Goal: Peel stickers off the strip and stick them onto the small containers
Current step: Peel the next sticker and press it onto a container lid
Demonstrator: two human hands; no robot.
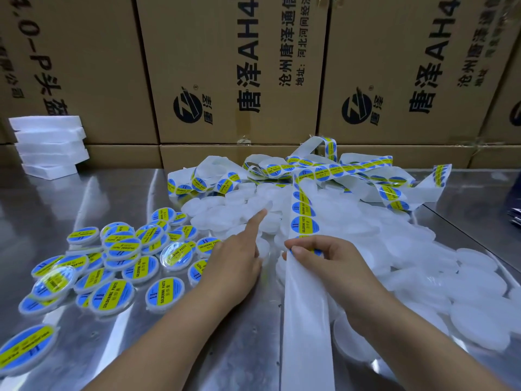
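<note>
Where the sticker strip [306, 221] meets the right hand [332, 263], thumb and forefinger pinch its edge at a blue-and-yellow sticker [308, 248]. The other fingers of that hand curl loosely behind. Below the pinch the white backing runs bare toward the near edge of the view. Above it, labels reading "SOLDERING PASTE" sit one after another up to a loose tangle of strip [338, 167] at the back of the table.

The left hand [236, 261] lies just beside the right, index finger [259, 221] straight and its tip at the heap of unlabelled containers [380, 230]. Its remaining fingers are folded under, and I cannot tell whether they hold anything. The white heap spreads under and to the right of the strip, reaching near the right side of the tabletop.

Labelled containers [121, 249] lie scattered to the left, some overlapping, one close to the lower left corner. A band of bare metal table [197, 348] lies open beneath the forearms and between the two groups, and a seam runs through it beside the backing.

A stack of white blocks [48, 145] stands at the far left. Printed cardboard boxes [239, 66] form a wall directly behind the table.
</note>
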